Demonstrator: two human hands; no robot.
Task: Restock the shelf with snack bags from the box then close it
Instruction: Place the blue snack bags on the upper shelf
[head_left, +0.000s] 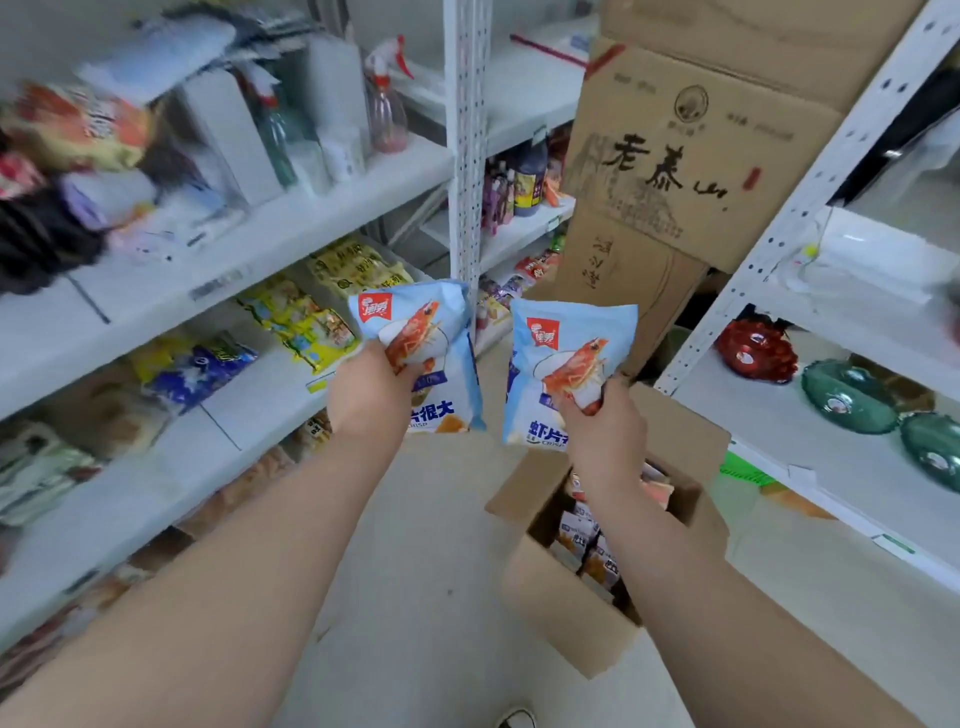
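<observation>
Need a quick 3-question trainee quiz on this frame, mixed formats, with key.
1. True or false: the left hand grips one light-blue shrimp-print snack bag, and the right hand grips a second light-blue shrimp-print snack bag.
2. The brown cardboard box on the floor is: A) taped shut; B) open, with packets inside; C) up on a shelf.
3. Fill in: the box sits beneath the ___ forearm.

Key: 1 true; 2 B; 3 right.
</observation>
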